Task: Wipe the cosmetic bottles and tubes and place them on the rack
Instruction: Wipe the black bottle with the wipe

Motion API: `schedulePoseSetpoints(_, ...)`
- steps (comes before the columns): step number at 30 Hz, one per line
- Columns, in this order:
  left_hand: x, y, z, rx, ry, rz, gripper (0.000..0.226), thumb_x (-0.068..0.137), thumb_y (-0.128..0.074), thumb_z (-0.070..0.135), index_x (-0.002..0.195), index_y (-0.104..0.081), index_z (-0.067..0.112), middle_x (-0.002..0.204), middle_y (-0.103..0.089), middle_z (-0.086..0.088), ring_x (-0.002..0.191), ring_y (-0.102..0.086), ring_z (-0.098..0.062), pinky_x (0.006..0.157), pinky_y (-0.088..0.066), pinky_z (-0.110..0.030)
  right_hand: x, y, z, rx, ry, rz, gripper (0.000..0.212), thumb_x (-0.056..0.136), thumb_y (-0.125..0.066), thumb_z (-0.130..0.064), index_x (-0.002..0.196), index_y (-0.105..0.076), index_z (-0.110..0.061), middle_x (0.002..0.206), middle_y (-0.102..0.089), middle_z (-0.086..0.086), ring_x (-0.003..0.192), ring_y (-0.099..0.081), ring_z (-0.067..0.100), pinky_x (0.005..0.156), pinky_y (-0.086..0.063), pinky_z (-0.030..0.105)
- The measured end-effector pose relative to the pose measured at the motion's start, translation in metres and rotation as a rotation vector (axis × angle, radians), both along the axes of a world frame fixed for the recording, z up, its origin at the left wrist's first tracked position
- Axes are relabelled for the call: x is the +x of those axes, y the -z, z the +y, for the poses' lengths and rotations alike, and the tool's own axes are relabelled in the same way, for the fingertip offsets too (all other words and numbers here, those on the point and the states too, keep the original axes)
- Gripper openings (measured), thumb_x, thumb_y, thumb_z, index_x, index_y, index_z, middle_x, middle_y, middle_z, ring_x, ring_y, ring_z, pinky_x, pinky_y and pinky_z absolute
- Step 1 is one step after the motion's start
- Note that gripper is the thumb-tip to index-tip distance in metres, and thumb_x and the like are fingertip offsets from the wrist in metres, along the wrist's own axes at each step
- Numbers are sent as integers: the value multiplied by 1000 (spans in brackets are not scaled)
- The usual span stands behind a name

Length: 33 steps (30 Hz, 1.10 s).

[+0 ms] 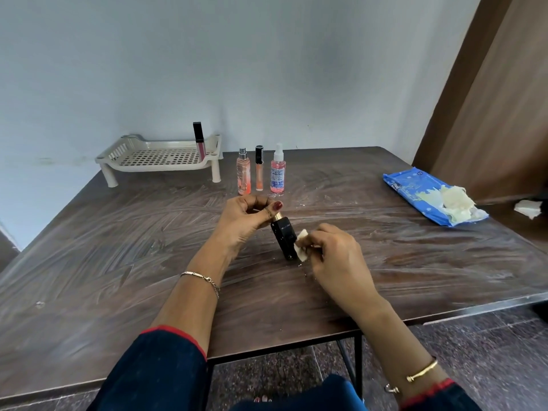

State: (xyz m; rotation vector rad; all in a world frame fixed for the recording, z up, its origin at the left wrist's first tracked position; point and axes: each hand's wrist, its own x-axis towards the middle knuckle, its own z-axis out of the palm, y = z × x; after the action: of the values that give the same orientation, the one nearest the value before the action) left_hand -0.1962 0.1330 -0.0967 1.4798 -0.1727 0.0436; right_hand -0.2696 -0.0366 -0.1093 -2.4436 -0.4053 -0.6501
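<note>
My left hand (246,221) pinches the black bottle (283,238) by its gold neck while my right hand (338,259) pinches a wipe (302,247) against its 3 o'clock side.

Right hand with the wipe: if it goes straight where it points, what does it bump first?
The black bottle, held by the left hand. The right hand points its wipe straight at it, and the wipe already seems to touch its side.

table (118,247): smeared wood grain; rack (160,157): matt plastic; bottle (283,237): glossy black
</note>
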Motion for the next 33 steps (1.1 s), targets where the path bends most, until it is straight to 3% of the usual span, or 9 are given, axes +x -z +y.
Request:
schedulePoseSetpoints(2, 0, 0, -1, 16, 0, -7, 20, 67, -76, 22, 82, -71, 9, 70, -69, 3, 72, -66, -8, 83, -58, -30, 1, -2, 8, -7, -15, -31, 24, 75, -65, 8, 85, -72, -13, 82, -60, -6, 72, -59, 14, 63, -51, 28)
schedulePoseSetpoints(8, 1, 1, 0, 34, -3, -21, 8, 77, -74, 14, 82, -70, 9, 74, -69, 0, 75, -65, -10, 85, -57, -31, -11, 2, 6, -123, -83, -35, 23, 72, -66, 10, 80, -70, -11, 82, -60, -3, 66, -58, 20, 56, -51, 35)
schedulePoseSetpoints(13, 2, 0, -1, 30, 22, -29, 24, 70, -76, 22, 88, -70, 6, 77, -70, -1, 77, -66, -10, 79, -57, -24, -6, -1, 1, -129, -65, 8, 23, 76, -66, 7, 84, -73, -13, 82, -61, -2, 68, -60, 20, 59, -52, 36)
schedulePoseSetpoints(23, 1, 0, -3, 77, 85, -145, 17, 77, -72, 17, 89, -71, 5, 78, -73, -2, 75, -68, -10, 73, -54, -20, 7, -26, 22, -163, -69, -187, 14, 80, -66, 1, 91, -71, -5, 85, -62, 7, 66, -57, 25, 55, -51, 36)
schedulePoseSetpoints(28, 1, 0, -4, 100, 55, -143, 21, 67, -74, 31, 83, -72, 17, 77, -72, 5, 77, -65, -8, 77, -54, -24, -13, -2, 14, -275, -118, -61, 24, 86, -44, -13, 80, -67, -8, 84, -59, 2, 66, -56, 24, 51, -47, 36)
schedulePoseSetpoints(30, 1, -1, -5, 107, 52, -148, 21, 67, -74, 30, 84, -72, 17, 79, -72, 4, 77, -65, -7, 79, -54, -24, -15, 2, 8, -329, -139, 67, 16, 85, -51, -9, 83, -67, -10, 90, -60, 1, 76, -60, 27, 61, -49, 38)
schedulePoseSetpoints(33, 1, -1, -6, 124, 54, -154, 18, 70, -75, 28, 84, -72, 16, 78, -71, 3, 75, -64, -7, 76, -53, -21, -10, -1, -1, -203, -160, 137, 20, 79, -61, -2, 87, -71, -17, 90, -63, -3, 83, -61, 19, 71, -51, 38)
